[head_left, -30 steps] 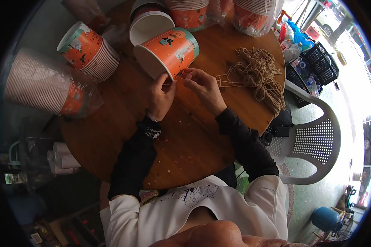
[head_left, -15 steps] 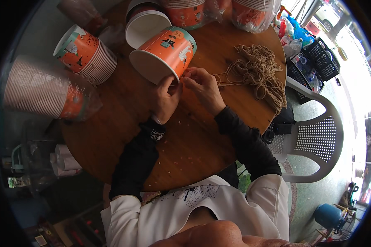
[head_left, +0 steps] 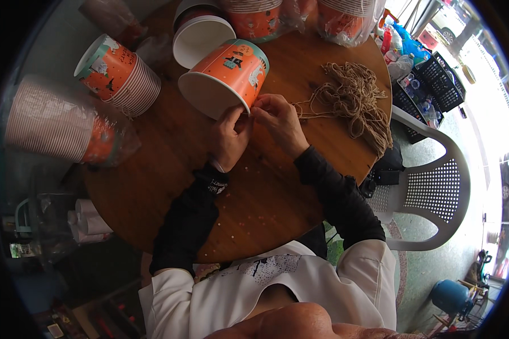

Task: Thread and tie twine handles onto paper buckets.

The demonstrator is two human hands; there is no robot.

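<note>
head view looks straight down on a round wooden table point(head_left: 169, 186) with a warm brown top, its bare part scattered with tiny pale specks near the person's forearms. an orange paper bucket point(head_left: 227, 76) lies on its side at the middle of the table, its white open mouth turned toward the person. the left hand point(head_left: 230, 137) is closed on the bucket's rim at the lower right edge, thumb and fingers pinching the paper. the right hand point(head_left: 278, 120) sits just beside it, fingertips pinched narrow on a strand of tan twine point(head_left: 308, 107) right at that same rim; whether the strand passes through the wall cannot be told. the strand runs off to a loose heap of twine point(head_left: 357, 99) on the right part of the table.

around the bucket stand more of the same kind: a nested stack of orange buckets point(head_left: 119, 76) lying to the left, a long stack in clear plastic wrap point(head_left: 56, 121) at the far left edge, a white bucket seen from inside point(head_left: 201, 39) at the top, and wrapped stacks point(head_left: 345, 17) along the far rim. beside the table on the right is a white plastic chair point(head_left: 435, 192) with a perforated seat, and beyond it a black crate point(head_left: 435, 85) with bottles on a pale floor in bright daylight. a blue container point(head_left: 452, 296) stands on the floor at lower right.
</note>
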